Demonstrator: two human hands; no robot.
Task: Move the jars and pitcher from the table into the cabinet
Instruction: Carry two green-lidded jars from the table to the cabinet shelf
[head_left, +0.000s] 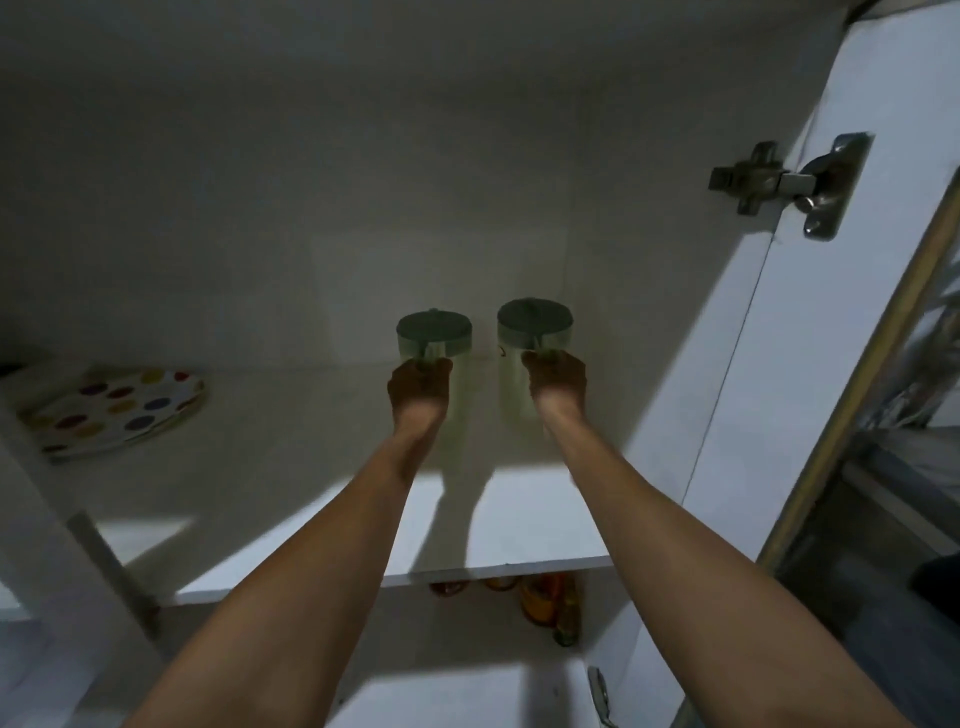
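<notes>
Two pale green translucent jars with darker green lids stand side by side deep on the cabinet shelf (519, 525). My left hand (418, 387) is closed around the handle of the left jar (434, 335). My right hand (555, 379) grips the handle of the right jar (535, 327). Both arms reach straight into the dim cabinet, and the hands cover the lower parts of the jars. No pitcher shows apart from these two vessels.
A stack of white plates with coloured dots (117, 410) lies at the shelf's left. The open white cabinet door (769, 338) with a metal hinge (789, 182) stands at the right. Orange and yellow bottles (545, 603) sit on the shelf below.
</notes>
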